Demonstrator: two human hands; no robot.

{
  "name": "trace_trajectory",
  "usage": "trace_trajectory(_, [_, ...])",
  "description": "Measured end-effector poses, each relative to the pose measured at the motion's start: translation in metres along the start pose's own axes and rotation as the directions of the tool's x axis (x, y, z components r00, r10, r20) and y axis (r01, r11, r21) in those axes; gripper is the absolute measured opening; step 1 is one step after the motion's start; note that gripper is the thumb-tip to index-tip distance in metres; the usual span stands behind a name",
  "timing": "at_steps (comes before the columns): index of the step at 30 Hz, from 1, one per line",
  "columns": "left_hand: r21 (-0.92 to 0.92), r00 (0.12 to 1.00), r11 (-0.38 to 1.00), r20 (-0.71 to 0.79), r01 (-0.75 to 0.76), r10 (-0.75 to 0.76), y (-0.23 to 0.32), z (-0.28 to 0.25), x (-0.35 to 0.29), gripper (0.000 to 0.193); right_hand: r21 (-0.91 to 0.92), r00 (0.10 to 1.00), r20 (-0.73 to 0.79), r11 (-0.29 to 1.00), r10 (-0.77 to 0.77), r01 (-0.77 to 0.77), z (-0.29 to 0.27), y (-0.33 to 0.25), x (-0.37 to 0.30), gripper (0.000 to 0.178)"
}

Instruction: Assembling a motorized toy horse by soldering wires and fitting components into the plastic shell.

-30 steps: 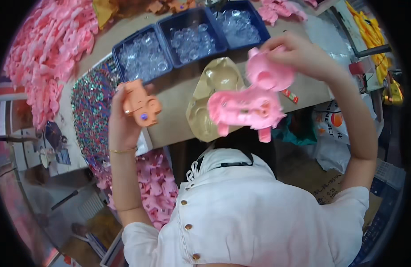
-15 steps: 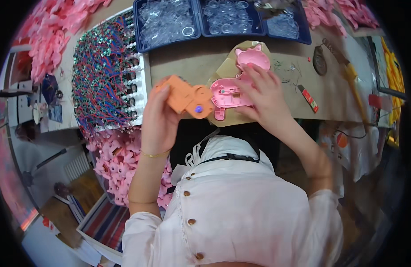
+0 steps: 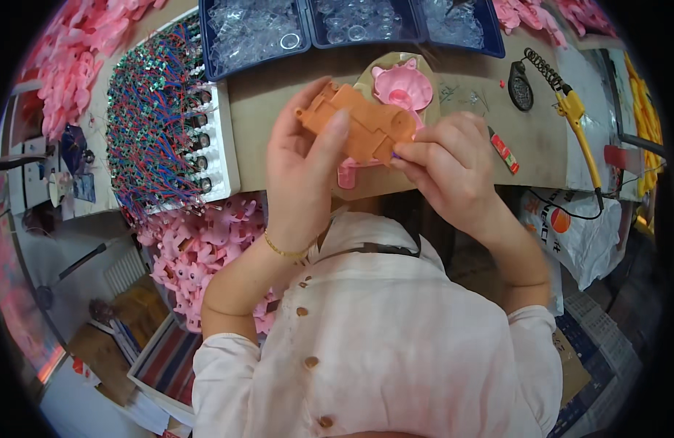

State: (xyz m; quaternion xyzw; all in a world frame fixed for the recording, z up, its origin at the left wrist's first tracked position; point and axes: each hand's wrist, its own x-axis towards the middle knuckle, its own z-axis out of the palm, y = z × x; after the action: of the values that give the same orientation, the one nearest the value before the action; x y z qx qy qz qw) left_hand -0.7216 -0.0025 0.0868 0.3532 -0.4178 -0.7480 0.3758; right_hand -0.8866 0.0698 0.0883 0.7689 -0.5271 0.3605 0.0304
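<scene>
My left hand (image 3: 305,150) grips an orange molded plastic housing (image 3: 362,124), holding it tilted above the front of the table. The fingers of my right hand (image 3: 453,166) pinch the small purple knob (image 3: 395,155) at the housing's lower right corner; only a sliver of the knob shows. Behind and beneath the housing lies a pink animal-shaped plastic shell (image 3: 404,84) on a tan holder (image 3: 366,82). Its round head part is visible, while most of its body is hidden by the housing and my hands.
Blue bins (image 3: 311,45) of clear plastic parts line the back. A wired circuit board pile (image 3: 151,120) lies left on a white tray (image 3: 224,146). Pink shells (image 3: 205,252) fill the space below. At right are a red cutter (image 3: 503,152) and a yellow soldering iron (image 3: 581,131).
My left hand has carried the orange housing right, over the pink shell. My right hand has left the shell and closed on the purple knob.
</scene>
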Motion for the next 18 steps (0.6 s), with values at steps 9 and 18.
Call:
trace_trajectory(9, [-0.343,0.99,0.929,-0.009,-0.135,0.14,-0.013,0.003,-0.015,0.054,0.467,0.808,-0.227,0.789,0.543,-0.399,0.011,-0.019,-0.008,0.026])
trace_trajectory(18, [0.409,0.928,0.903,0.371,-0.131,-0.034,0.018,-0.032,-0.017,0.049,0.404,0.939,0.225,0.852,0.261,-0.334,-0.035,-0.001,0.003,0.039])
